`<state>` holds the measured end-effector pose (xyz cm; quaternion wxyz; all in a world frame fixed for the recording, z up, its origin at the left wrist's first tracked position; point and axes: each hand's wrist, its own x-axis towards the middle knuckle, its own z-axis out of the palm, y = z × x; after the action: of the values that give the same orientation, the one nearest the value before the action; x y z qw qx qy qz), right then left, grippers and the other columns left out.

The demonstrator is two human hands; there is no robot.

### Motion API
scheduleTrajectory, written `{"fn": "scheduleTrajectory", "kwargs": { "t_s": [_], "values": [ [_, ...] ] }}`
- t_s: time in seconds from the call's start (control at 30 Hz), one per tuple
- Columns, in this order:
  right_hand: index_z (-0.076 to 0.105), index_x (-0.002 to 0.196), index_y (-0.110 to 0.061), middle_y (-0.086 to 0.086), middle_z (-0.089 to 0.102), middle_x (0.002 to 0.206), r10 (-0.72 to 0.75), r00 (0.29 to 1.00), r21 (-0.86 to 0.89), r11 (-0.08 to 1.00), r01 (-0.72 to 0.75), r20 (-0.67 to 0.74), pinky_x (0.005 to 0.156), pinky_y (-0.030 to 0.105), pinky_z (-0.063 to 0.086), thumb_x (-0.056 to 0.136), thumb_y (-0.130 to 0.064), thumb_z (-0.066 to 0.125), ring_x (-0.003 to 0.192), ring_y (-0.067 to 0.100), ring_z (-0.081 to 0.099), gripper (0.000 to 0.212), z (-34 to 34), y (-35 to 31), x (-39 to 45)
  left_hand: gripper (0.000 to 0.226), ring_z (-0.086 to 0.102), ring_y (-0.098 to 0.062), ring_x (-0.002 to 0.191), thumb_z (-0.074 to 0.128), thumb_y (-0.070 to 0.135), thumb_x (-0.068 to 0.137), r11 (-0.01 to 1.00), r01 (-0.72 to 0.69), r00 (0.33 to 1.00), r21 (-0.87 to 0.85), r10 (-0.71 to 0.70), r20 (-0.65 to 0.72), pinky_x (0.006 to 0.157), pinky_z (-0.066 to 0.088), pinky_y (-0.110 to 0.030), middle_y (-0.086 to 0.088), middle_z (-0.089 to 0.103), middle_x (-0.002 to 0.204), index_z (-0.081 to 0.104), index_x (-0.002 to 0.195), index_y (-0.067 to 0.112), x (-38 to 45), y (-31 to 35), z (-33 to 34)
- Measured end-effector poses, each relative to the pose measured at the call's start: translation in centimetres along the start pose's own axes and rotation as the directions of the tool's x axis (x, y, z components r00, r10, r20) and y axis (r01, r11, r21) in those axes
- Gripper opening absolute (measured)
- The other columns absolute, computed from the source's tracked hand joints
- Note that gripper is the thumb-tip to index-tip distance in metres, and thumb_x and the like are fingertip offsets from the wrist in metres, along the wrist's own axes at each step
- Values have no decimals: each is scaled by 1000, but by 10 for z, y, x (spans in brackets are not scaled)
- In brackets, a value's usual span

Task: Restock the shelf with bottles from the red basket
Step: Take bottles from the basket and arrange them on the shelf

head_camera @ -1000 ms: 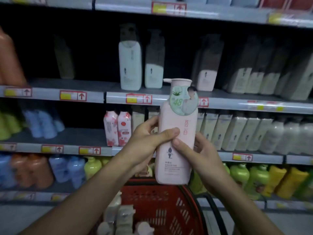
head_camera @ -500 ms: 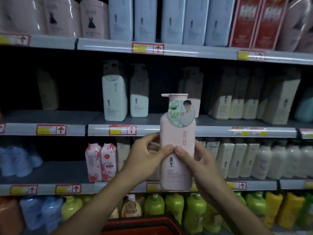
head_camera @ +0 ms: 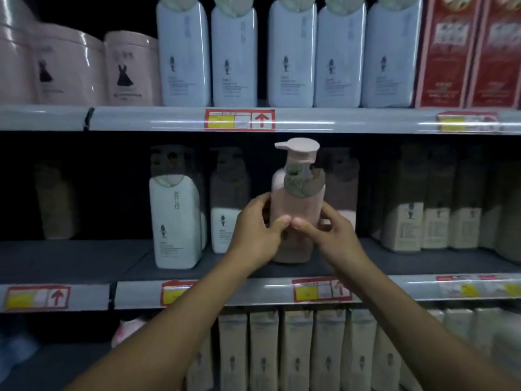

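A pink pump bottle (head_camera: pixel 296 204) with a round green label stands upright on the middle shelf (head_camera: pixel 84 261), near its front. My left hand (head_camera: pixel 255 235) grips its left side and my right hand (head_camera: pixel 331 235) grips its right side, thumbs meeting at the front. The bottle's lower part is hidden behind my hands. The red basket is out of view.
A white bottle (head_camera: pixel 174 221) stands just left of the pink one, with another behind it. Dim beige bottles (head_camera: pixel 423 215) fill the right of the same shelf. Pale blue bottles (head_camera: pixel 236 55) line the shelf above, beige packs (head_camera: pixel 296 348) the shelf below.
Both hands carried the pink bottle forward and in under the upper shelf, down onto the middle shelf. The view rose, so the red basket dropped out of sight.
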<state>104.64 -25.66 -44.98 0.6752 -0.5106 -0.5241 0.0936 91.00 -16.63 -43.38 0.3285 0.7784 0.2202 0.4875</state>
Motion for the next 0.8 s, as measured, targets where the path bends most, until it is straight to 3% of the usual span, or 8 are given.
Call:
{"fn": "scheduleTrajectory", "kwargs": {
  "t_s": [0.13,0.27,0.4,0.5,0.57,0.63,0.8],
  "values": [
    [67,129,-20,-10,75,111,7,999,-52,999,-9,-33,71,12,55,91,-25,76,93,-6,70,40,7,15,14,50,67,-14,111,73,27,92,998,66,997,-12,-66,-37,93,58,-35,2,68,127,58,139,19,9,-9,4],
    [63,137,-22,-8,72,118,24,997,-168,985,-38,-79,75,11,55,94,-26,73,98,-5,68,44,13,24,18,62,66,-17,113,74,20,89,991,119,989,58,-114,-89,95,58,-41,-1,66,130,51,146,22,2,-19,14],
    [61,137,-24,-13,70,112,13,991,-250,967,-46,-132,75,12,55,93,-22,74,88,-11,67,46,18,32,6,73,67,-19,112,73,7,87,982,139,989,127,-131,-68,94,59,-40,-1,67,126,45,151,30,-25,-36,25],
    [67,124,-21,-14,66,99,62,983,-459,878,-137,-175,79,21,55,83,-26,84,86,-3,63,45,13,30,4,50,70,-18,102,77,14,86,963,167,984,213,-150,-94,81,61,-32,-1,72,115,58,131,26,-28,-40,25],
    [68,112,-16,-8,67,93,93,970,-583,785,-209,-223,80,31,57,79,-29,87,89,12,67,40,14,30,2,33,70,-18,94,80,19,83,936,200,978,288,-172,-120,61,49,-16,-1,71,105,58,107,25,-22,-38,27],
    [66,105,-12,2,72,98,81,964,-639,734,-230,-254,82,37,58,79,-29,87,95,22,69,37,19,32,2,31,69,-21,92,81,18,82,919,222,974,326,-191,-125,53,36,-14,-3,70,100,54,95,21,-14,-36,32],
    [62,109,-8,12,71,110,134,945,-625,721,-299,-298,85,34,50,86,-26,81,105,31,66,35,25,33,18,24,68,-22,102,75,14,87,903,274,962,331,-257,-96,50,34,-14,-5,71,111,58,104,17,6,-35,45]
  ]
}}
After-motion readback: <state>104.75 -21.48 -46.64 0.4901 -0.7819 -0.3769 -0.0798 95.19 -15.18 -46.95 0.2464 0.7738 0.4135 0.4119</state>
